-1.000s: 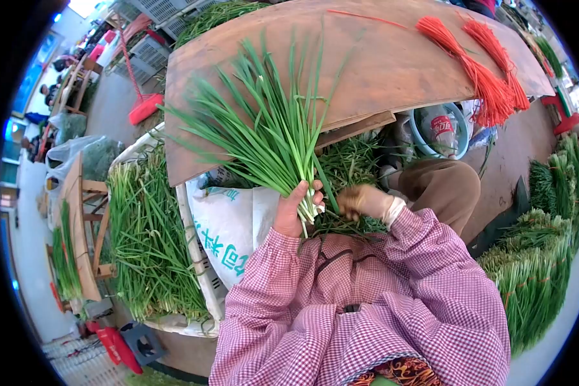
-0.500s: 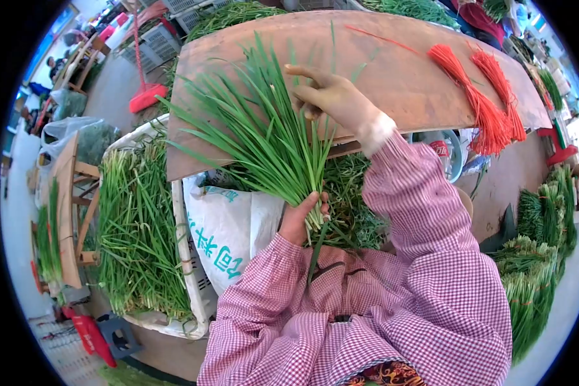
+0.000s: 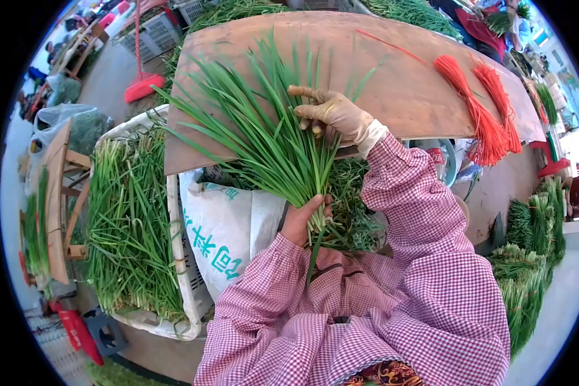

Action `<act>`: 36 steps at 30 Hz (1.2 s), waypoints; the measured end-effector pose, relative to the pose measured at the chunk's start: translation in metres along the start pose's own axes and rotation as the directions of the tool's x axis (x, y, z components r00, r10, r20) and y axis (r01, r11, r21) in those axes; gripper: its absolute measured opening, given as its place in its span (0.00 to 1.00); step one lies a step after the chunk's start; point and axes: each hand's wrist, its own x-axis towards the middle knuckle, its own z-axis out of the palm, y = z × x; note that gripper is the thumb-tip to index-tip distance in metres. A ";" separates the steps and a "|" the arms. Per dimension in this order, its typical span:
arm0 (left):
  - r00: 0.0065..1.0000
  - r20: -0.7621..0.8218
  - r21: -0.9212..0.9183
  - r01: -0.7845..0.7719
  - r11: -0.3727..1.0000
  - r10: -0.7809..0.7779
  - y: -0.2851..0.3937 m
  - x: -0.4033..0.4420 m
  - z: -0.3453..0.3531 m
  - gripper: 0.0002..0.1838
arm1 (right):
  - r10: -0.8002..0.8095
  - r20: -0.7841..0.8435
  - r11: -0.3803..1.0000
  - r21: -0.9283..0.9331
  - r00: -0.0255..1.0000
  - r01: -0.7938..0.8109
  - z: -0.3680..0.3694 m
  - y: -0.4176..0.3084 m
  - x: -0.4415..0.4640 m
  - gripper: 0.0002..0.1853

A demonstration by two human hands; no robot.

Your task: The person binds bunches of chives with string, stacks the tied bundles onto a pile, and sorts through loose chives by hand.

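My left hand (image 3: pixel 302 219) is wrapped round the pale lower stems of a bunch of long green leaves (image 3: pixel 270 145), which fan out up and left over the brown board (image 3: pixel 399 83). Gloved, my right hand (image 3: pixel 331 114) is beside the upper right part of the bunch, fingers apart, with the index finger stretched left across the leaves. One long leaf hangs down below my left hand. Two bundles of red ties (image 3: pixel 473 109) lie at the board's right, and a single red strand (image 3: pixel 389 46) lies near its far edge.
A white crate (image 3: pixel 185 283) full of green leaves (image 3: pixel 135 225) stands left, beside a white sack (image 3: pixel 228 225). Loose leaves (image 3: pixel 354 206) lie below the board. Tied bundles (image 3: pixel 521 283) are stacked at right. A red broom head (image 3: pixel 143 87) is at upper left.
My right hand has moved from near the stem ends up to the leaves, its fingers spreading. My left hand has kept hold of the bunch. The view has shifted slightly.
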 end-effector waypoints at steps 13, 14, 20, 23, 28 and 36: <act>1.000 -0.002 0.034 -0.001 0.999 0.001 -0.001 0.000 -0.001 0.20 | -0.281 -0.223 0.676 -0.736 0.933 0.027 0.013 -0.010 -0.008 0.19; 1.000 -0.008 0.027 0.001 1.000 0.000 0.000 -0.001 0.001 0.20 | -0.261 -0.232 0.607 -0.794 0.937 -0.027 0.022 -0.011 -0.012 0.19; 1.000 0.008 -0.020 -0.030 0.999 0.030 -0.003 -0.002 0.000 0.20 | -0.390 -0.347 0.699 -0.714 0.853 0.029 0.021 0.010 -0.031 0.15; 0.999 0.001 -0.001 -0.032 0.999 0.032 -0.002 -0.002 0.001 0.20 | -0.330 -0.372 0.884 -0.444 0.868 0.146 0.016 0.025 -0.036 0.15; 0.999 0.000 0.021 -0.053 0.998 0.053 -0.009 -0.001 -0.001 0.19 | -0.097 -0.344 0.995 -0.048 0.934 0.085 0.033 0.015 -0.059 0.13; 1.000 0.015 -0.006 -0.022 1.000 0.022 -0.011 -0.005 0.001 0.15 | -0.214 -0.204 0.976 -0.088 0.955 0.199 0.046 0.045 -0.059 0.12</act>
